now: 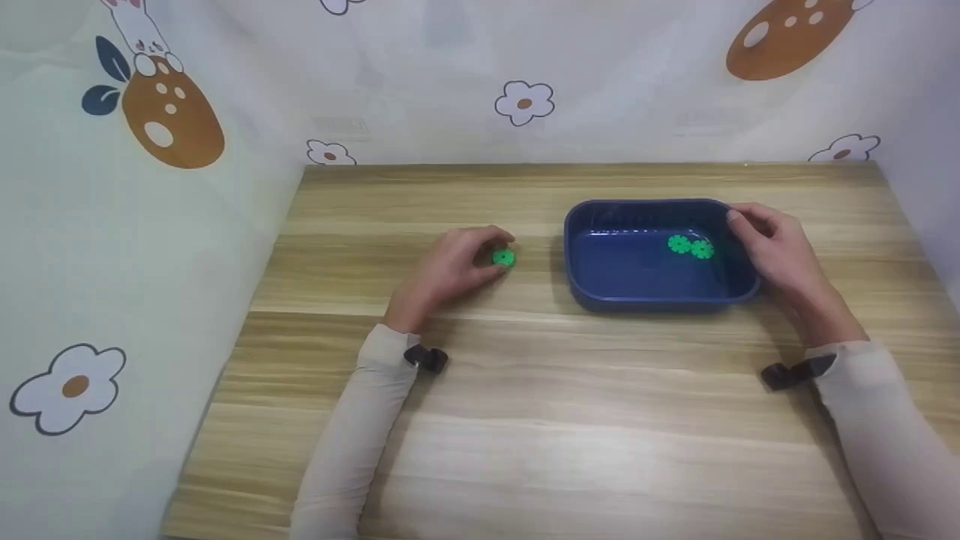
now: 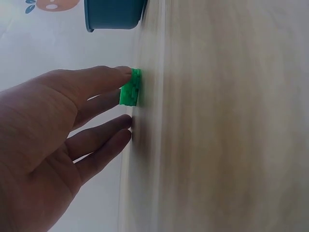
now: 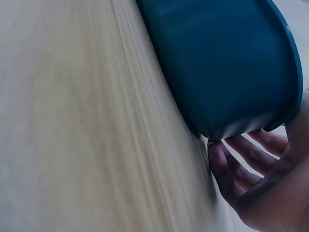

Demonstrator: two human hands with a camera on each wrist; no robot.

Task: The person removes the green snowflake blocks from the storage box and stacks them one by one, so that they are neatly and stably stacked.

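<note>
Picking up, apparently: pinching green disc (image 1: 505,258) in loosely spread left hand (image 1: 457,264), gripping end of box (image 1: 634,271) with curled right hand (image 1: 784,251); probably calling for lift next.

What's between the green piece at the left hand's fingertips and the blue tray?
Only bare tabletop lies between that green piece and the blue tray, as the head view shows.

- Head view: soft, fairly even light; pale glare on near tabletop (image 1: 592,457); diffuse shadows beside sleeves (image 1: 349,450).
- Wrist views: dimmer, cooler; tabletop texture soft, smeared.
- Right wrist: tub (image 3: 231,63) darkly shaded.
</note>
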